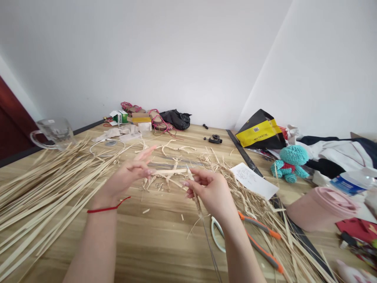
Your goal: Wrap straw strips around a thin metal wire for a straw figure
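My left hand (pixel 131 175) pinches one end of a pale flat straw strip (pixel 169 171) between thumb and finger, its other fingers stretched out. The strip runs level across to my right hand (pixel 207 186), where it meets the tip of a thin metal wire (pixel 209 241). My right hand is closed on the upper part of this wire, which is wrapped in straw (pixel 198 206). From the wrapped part the bare wire slants down toward me. Behind the hands lie straw-wrapped branching pieces (pixel 175 179) on the wooden table (pixel 159 239).
Long loose straw strips (pixel 55 184) cover the left side. Orange-handled pliers (pixel 262 236) and white-handled scissors (pixel 217 234) lie by my right forearm, amid more straw. A paper note (pixel 255 181), a pink cup (pixel 322 208) and a turquoise crocheted toy (pixel 291 161) are further right; a glass mug (pixel 54 133) stands left.
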A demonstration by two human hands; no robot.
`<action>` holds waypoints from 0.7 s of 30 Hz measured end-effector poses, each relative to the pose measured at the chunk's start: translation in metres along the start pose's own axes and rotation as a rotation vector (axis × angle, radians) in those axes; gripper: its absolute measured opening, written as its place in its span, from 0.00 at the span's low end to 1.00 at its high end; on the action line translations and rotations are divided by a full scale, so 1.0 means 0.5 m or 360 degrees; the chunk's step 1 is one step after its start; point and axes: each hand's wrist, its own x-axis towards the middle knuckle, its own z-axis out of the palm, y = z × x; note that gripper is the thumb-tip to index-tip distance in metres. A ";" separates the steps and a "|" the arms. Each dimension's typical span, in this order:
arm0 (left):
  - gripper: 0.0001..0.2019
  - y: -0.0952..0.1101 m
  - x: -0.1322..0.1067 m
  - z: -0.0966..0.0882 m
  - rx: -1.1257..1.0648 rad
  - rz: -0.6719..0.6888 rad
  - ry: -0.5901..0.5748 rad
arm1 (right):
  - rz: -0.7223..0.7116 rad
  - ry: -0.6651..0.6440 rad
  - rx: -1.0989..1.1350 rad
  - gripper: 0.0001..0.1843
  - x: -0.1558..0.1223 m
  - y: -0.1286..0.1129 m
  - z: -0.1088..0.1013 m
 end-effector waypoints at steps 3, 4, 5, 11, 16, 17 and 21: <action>0.08 0.001 -0.006 -0.006 -0.0360 0.0130 0.0047 | 0.0023 -0.0017 -0.0002 0.12 0.004 0.004 0.002; 0.08 0.001 -0.007 -0.006 -0.0485 0.0166 0.0049 | 0.0027 -0.0018 -0.0011 0.12 0.006 0.006 0.003; 0.08 0.001 -0.007 -0.005 -0.0619 0.0208 0.0055 | 0.0025 -0.0018 -0.0024 0.12 0.007 0.008 0.004; 0.20 0.015 0.003 0.016 -0.1221 0.0302 -0.0017 | 0.0001 -0.0003 -0.0135 0.14 0.010 0.017 0.009; 0.25 0.033 0.008 0.037 -0.0760 0.0125 0.0010 | 0.0010 -0.0001 -0.0162 0.15 0.008 0.016 0.010; 0.19 0.037 0.007 0.043 -0.0621 0.0047 0.0091 | 0.0009 -0.0006 -0.0157 0.16 0.008 0.015 0.010; 0.13 0.061 0.002 0.068 -0.0203 -0.0143 0.0260 | 0.0028 -0.0056 -0.0100 0.20 0.005 0.007 0.011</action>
